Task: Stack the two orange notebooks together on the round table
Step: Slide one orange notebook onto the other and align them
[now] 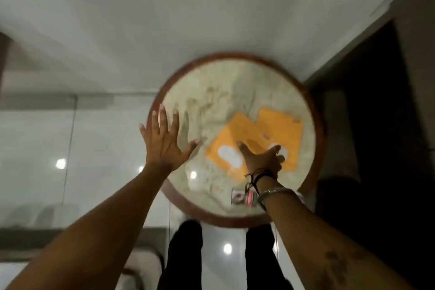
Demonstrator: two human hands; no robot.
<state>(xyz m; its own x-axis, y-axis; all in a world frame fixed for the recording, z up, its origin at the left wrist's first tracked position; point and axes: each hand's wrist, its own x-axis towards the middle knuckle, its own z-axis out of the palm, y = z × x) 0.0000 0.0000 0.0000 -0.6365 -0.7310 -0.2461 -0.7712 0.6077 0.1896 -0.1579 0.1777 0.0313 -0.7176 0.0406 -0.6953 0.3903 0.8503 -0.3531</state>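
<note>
**Notebooks half-lapped, my right hand on the near one**

Notebooks first: my right hand (262, 160) has its fingers curled loosely on the near orange paper notebook (227, 146), likely to slide it. It partly overlaps the far orange notebook (281, 132). My left hand (164, 141) hovers, fingers spread, left of them above the round marble table (211, 99).

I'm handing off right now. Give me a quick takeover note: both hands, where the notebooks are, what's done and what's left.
Left hand: open, fingers spread, over the left edge of the round table, holding nothing.
Right hand: reaching over the two orange notebooks; the picture is too blurred to tell whether it grips one.
Near notebook lies on the table, its far right part overlapping the far notebook.
Small card lies near the table's front edge.
Done: both notebooks on the table, only partly overlapped.
Left: square one onto the other.
</note>
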